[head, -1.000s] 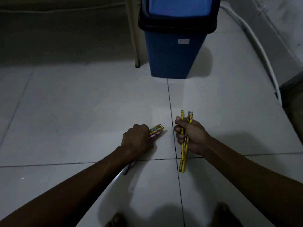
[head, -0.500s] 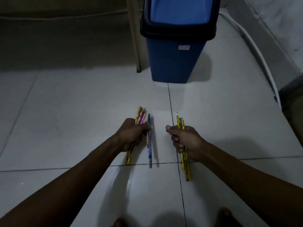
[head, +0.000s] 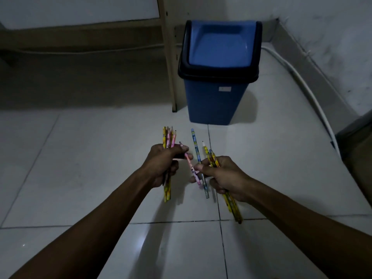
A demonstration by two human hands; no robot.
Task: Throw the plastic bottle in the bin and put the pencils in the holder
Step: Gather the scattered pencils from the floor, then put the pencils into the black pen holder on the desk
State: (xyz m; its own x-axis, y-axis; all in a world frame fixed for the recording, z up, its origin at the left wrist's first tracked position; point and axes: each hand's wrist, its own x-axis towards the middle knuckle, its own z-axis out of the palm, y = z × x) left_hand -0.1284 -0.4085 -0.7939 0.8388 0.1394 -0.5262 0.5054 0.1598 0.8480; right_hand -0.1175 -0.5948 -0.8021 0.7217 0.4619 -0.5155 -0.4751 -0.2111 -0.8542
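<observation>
Gripping pencils, two hands (head: 161, 164) (head: 227, 178) face one bin (head: 216, 101).

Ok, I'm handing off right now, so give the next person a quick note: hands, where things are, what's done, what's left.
Left hand: closed on a bundle of pencils, fingertips also on a pink pencil.
Right hand: closed on yellow pencils, thumb at the pink pencil and a blue pencil.
Bin: ahead on the floor, lid closed.
Bottle and holder: not in view.
Done: pencils gathered; whether the bottle is binned can't be told.
Left: find the holder, put all pencils in.
</observation>
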